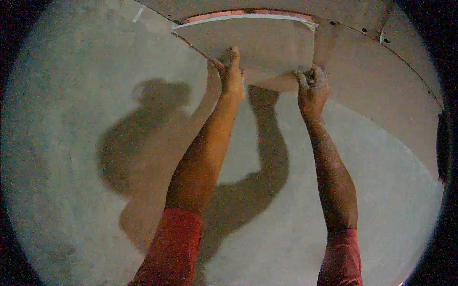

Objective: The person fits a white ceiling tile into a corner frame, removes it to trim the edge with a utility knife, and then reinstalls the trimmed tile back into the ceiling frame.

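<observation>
Board of flat grey-brown sheet with a white far edge (274, 45), up between two bare hands, set against the brown panelled ceiling (372, 71)! The left hand (232, 78) is at its near left side, thumb raised along the face; the right hand (313, 93) is at the near right corner, fingers bent (pinching something small there? too grainy to call). Hands well apart, and how firmly either grips I can't tell. It looks like a fitting step: a thin reddish strip (248, 13) shows beyond the far edge. The next move, I'd judge, calls for even pressure, near side supported, far edge lined up.
</observation>
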{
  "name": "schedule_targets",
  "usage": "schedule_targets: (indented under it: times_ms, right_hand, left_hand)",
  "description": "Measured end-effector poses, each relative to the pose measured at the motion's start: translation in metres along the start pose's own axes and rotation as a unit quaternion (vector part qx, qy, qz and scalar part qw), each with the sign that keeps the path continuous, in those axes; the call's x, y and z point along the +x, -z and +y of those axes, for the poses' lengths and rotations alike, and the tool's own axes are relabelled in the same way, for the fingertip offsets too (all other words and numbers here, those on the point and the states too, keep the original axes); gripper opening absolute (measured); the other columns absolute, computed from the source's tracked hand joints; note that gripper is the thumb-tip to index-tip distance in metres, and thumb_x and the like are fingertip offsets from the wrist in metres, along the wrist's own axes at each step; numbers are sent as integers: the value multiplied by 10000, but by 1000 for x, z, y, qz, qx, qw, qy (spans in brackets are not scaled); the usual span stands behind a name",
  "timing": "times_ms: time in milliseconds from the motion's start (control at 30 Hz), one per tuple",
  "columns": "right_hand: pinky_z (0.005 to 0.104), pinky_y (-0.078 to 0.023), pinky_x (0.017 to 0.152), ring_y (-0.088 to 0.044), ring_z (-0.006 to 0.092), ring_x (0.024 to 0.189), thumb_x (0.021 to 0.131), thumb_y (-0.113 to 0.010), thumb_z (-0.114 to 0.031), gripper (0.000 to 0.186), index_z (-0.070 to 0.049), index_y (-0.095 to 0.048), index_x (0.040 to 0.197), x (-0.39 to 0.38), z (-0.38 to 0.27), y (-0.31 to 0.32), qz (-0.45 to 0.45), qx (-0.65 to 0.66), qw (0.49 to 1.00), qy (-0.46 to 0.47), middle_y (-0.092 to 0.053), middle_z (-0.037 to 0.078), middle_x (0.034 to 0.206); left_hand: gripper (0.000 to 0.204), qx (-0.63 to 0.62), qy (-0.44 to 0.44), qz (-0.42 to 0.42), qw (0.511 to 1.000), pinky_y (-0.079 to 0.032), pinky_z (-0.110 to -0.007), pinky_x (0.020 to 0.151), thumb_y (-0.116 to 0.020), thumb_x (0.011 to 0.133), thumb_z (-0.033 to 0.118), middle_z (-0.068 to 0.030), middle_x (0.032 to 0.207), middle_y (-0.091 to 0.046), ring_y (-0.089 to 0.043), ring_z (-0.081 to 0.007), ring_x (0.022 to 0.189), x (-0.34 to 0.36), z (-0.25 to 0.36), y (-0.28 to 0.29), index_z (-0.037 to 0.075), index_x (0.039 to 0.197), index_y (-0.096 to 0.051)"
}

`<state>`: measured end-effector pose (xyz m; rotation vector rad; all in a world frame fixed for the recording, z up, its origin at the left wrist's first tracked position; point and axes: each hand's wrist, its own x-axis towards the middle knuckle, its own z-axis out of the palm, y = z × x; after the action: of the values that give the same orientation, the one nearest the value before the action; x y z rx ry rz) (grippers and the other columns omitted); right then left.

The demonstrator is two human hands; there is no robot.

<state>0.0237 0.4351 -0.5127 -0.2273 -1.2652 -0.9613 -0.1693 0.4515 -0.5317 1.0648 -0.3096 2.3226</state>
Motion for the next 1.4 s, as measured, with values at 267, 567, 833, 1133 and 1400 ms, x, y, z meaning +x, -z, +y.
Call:
schedule_targets:
  times_ms: [267,567,833,1133,1400]
  right_hand:
    - [395,-465,764,-557,281,826,770,-765,-149,305,-35,-552,955,-2,-8,4,69,61,992,-89,-571,105,870]
    - [347,-528,696,-620,239,805,774,-762,-141,228,-18,-614,898,-2,8,17,101,37,987,-121,-631,108,875]
    - [371,-486,660,-615,266,737,780,-772,-216,270,-35,-601,884,-2,16,20,84,36,988,-125,-634,108,824]
    - [362,-501,678,-657,237,709,758,-773,-266,252,-40,-663,782,-20,38,-8,13,-52,946,-319,-683,101,771]
    - [371,-515,723,-680,252,760,829,-688,-232,193,-57,-721,902,12,12,-16,50,7,952,-301,-710,136,815]
  left_hand:
    - [947,30,-30,16,999,-284,-660,1048,-708,848,402,-106,1567,-179,-211,-392,1415,-2,-5,-11,194,1488,-42]
    - [1029,73,-28,25,997,-300,-612,1062,-726,829,421,-101,1565,-179,-244,-382,1399,-2,-22,-25,221,1505,24]
    - [1020,100,-50,-6,994,-411,-546,960,-705,838,462,-89,1548,-186,-323,-358,1343,-1,-7,-31,186,1507,14]
    - [1010,101,-97,-8,990,-357,-585,1042,-677,845,499,-83,1558,-108,-279,-371,1364,19,57,-28,223,1500,41]
    - [1208,158,-95,-64,981,-128,-473,1170,-590,804,687,-139,1586,153,-22,-331,1467,23,88,-42,27,1493,151]
